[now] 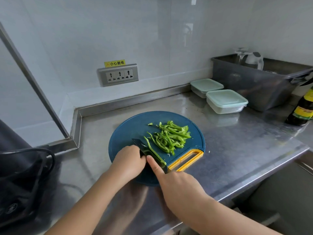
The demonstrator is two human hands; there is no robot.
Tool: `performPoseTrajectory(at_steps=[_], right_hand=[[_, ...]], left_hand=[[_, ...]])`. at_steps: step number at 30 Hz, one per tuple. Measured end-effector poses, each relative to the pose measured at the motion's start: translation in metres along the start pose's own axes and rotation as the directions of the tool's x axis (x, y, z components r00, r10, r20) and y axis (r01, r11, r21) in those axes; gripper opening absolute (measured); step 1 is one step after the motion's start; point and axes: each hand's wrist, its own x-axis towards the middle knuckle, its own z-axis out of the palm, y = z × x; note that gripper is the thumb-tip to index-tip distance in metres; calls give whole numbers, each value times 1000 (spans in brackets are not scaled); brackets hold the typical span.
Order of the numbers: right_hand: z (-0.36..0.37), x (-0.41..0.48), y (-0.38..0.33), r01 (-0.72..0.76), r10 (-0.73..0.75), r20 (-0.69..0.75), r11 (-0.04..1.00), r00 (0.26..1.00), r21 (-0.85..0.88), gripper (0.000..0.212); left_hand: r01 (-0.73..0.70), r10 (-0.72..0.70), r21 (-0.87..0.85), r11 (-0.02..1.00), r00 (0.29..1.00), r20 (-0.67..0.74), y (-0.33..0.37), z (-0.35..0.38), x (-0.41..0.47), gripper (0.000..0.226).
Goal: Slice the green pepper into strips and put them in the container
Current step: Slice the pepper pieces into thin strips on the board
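Green pepper strips (169, 138) lie heaped on the round blue plastic cutting board (125, 133); right hand (179, 185) grips the black knife (138, 143), forefinger along its blade; left hand (128, 161) curls beside it, grasp unclear

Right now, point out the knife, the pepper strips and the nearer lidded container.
knife (139, 144), head view, on the black blade near its tip.
pepper strips (171, 138), head view, middle of the pile.
nearer container (226, 98), head view, centre of its lid.
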Motion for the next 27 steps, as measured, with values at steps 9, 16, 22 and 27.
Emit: performPoseTrajectory(at_steps=[9,16,22,27], right_hand=[[-6,9,19,-36,37,-6,989,999,147,94],[-12,33,34,82,-79,-23,976,997,200,66],[-14,29,36,63,-62,-15,987,998,148,58],[-8,22,19,-8,12,-59,998,998,65,92]], left_hand=[[82,-97,-222,972,993,-59,-7,1,2,26],[41,-82,-361,932,992,-99,-13,2,1,21],[85,-86,-477,875,996,20,-21,-3,5,18],[102,-84,-535,839,995,58,-23,-9,1,18]])
